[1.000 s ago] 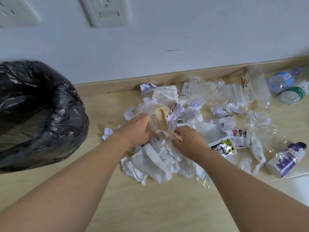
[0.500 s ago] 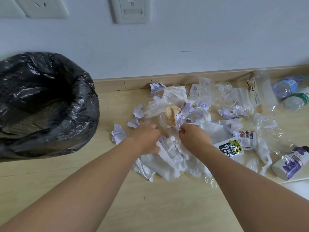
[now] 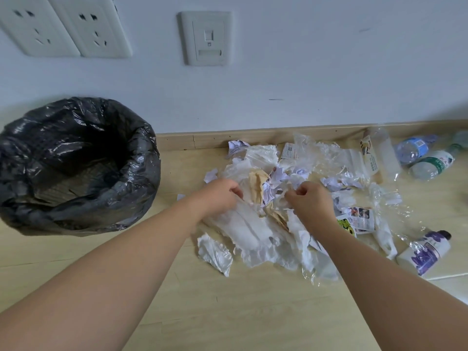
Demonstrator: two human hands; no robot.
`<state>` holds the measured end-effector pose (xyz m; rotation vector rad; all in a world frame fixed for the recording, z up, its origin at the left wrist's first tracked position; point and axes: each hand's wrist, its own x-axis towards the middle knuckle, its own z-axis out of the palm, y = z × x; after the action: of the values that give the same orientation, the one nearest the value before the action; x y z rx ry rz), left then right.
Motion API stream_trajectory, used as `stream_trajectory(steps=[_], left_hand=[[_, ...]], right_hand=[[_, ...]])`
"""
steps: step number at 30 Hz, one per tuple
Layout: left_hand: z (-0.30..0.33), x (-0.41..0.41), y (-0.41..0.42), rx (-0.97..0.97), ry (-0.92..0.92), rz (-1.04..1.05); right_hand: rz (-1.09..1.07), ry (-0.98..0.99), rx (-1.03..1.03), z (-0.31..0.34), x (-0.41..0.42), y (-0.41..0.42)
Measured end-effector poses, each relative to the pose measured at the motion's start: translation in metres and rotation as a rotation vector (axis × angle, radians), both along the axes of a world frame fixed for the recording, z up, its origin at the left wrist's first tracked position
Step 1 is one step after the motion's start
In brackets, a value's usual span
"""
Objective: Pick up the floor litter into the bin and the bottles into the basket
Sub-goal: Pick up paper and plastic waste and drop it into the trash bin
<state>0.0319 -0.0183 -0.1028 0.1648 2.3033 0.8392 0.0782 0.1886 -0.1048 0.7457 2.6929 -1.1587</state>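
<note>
On a pale wood floor [image 3: 228,312], both hands, left [image 3: 220,196] and right [image 3: 310,201], clutched the paper-and-plastic litter pile [image 3: 255,224], apparently bunching it for the black-lined bin [image 3: 76,160] at left; bottles [image 3: 428,163] lay beyond by the wall.

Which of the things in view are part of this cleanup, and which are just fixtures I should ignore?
Part of the job:
- litter pile, gripped by left hand and right hand
- bin with black liner
- purple-label bottle
- clear bottle
- blue-label bottle
- green-label bottle

Not part of it:
- wall sockets
- wall plate
- skirting board

No basket is in view.
</note>
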Motion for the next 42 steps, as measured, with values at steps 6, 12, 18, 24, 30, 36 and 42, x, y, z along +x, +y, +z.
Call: stream_trajectory(steps=[6, 12, 18, 24, 30, 36, 42], left_hand=[[0.074, -0.007, -0.039, 0.092, 0.129, 0.347], [0.136, -0.007, -0.132, 0.228, 0.252, 0.646], [0.165, 0.008, -0.231, 0.102, 0.441, 0.749], [0.136, 0.011, -0.285, -0.195, 0.482, 0.680], [0.093, -0.010, -0.282, -0.348, 0.401, 0.514], [0.080, -0.016, -0.285, -0.415, 0.488, 0.517], [0.118, -0.028, -0.229, -0.369, 0.780, 0.365]], right_hand=[[-0.155, 0.124, -0.357, 0.059, -0.013, -0.029], [-0.030, 0.221, -0.484, 0.120, -0.048, -0.121], [0.233, 0.183, -0.400, 0.148, -0.078, -0.233], [0.559, 0.071, -0.140, 0.130, -0.088, -0.324], [0.748, -0.063, 0.024, 0.096, -0.106, -0.365], [0.688, 0.109, -0.069, 0.098, -0.108, -0.354], [0.559, 0.332, 0.016, 0.108, -0.085, -0.258]])
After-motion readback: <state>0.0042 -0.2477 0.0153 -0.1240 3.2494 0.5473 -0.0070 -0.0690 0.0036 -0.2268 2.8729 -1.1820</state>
